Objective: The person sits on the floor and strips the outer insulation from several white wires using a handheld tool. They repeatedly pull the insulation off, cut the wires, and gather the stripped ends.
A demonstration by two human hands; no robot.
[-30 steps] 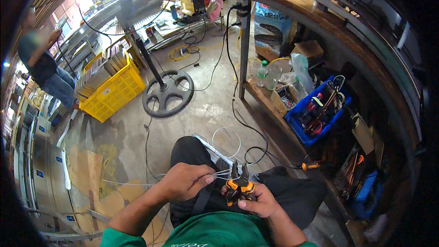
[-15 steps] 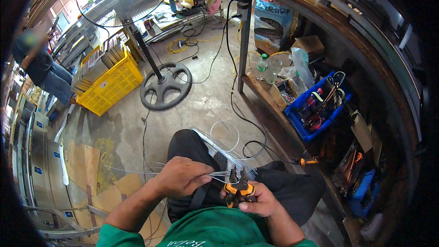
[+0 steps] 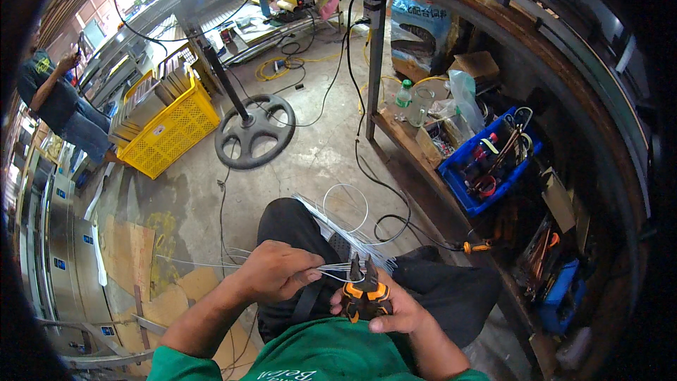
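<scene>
My left hand pinches a bunch of thin white wires over my lap, their ends pointing right. My right hand grips small cutting pliers with orange and black handles, jaws up and touching the wire ends. More white wires lie in a bundle and a loop across my dark trousers and the floor ahead. Both forearms come in from the lower edge, above my green shirt.
A blue bin of tools sits on a low shelf under a wooden bench at right. A round fan base and a yellow crate stand on the concrete floor. A person stands at far left. An orange-handled screwdriver lies near my knee.
The view has shifted slightly. My hands stay together over my lap, with the pliers kept at the wire ends.
</scene>
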